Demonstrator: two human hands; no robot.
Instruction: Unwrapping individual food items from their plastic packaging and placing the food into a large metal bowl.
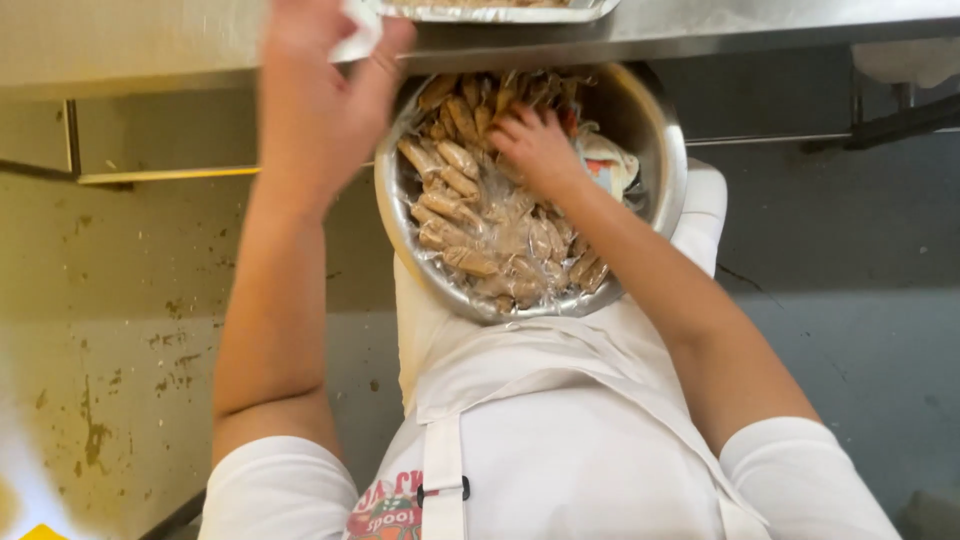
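A round steel bowl (662,140) rests against my white apron (560,400), below the counter edge. It is lined with clear plastic film and filled with several brown, film-wrapped rolls (450,205). My right hand (535,145) reaches into the bowl from the right, fingers curled down among the rolls at the far side; the fingertips are hidden. My left hand (315,95) is raised at the upper left, back to the camera, by the counter edge. A white scrap (362,30) shows between its fingers.
A steel counter (760,25) runs across the top, with a foil tray (500,12) on it just beyond the bowl. Under the counter is a grey, stained floor (120,330) and a metal shelf rail (160,175).
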